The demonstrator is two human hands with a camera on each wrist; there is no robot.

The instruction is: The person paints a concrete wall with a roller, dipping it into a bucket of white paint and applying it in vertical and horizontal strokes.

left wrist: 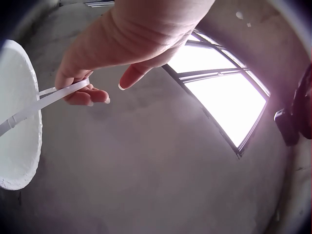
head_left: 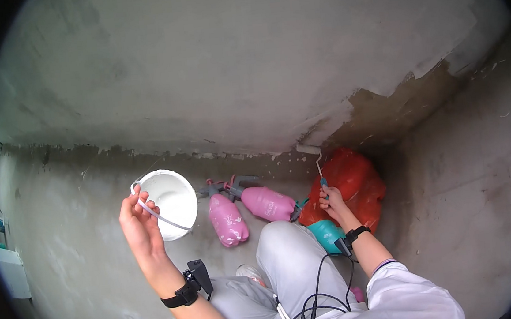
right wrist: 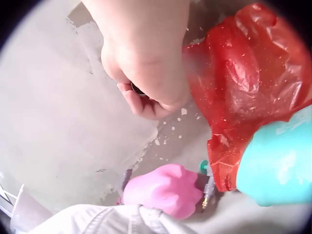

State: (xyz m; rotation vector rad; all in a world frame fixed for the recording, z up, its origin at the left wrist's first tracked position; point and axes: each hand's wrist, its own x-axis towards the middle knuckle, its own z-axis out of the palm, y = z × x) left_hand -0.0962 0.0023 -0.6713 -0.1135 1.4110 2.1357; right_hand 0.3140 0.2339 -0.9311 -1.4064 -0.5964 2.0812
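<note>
My left hand [head_left: 145, 231] holds the pale strap-like handle [head_left: 166, 217] of a white bucket [head_left: 192, 190], fingers hooked round it. In the left wrist view the handle [left wrist: 48, 101] runs from the curled fingers to the bucket [left wrist: 17, 87], while the thumb stays apart. A white substance shows inside the bucket. My right hand [head_left: 335, 204] grips the teal handle of a small paint roller [head_left: 323, 182]. Its pale roller head lies along the foot of the wall [head_left: 227, 57]. In the right wrist view the hand [right wrist: 146, 83] hides most of the roller.
Two pink pump bottles [head_left: 229, 220] lie on the floor between the bucket and my knee. Beside my right hand sit a red plastic bag [head_left: 359, 180] and a teal bottle [head_left: 326, 237]. A side wall [head_left: 472, 169] rises at the right. Black cables [head_left: 321, 298] cross my lap.
</note>
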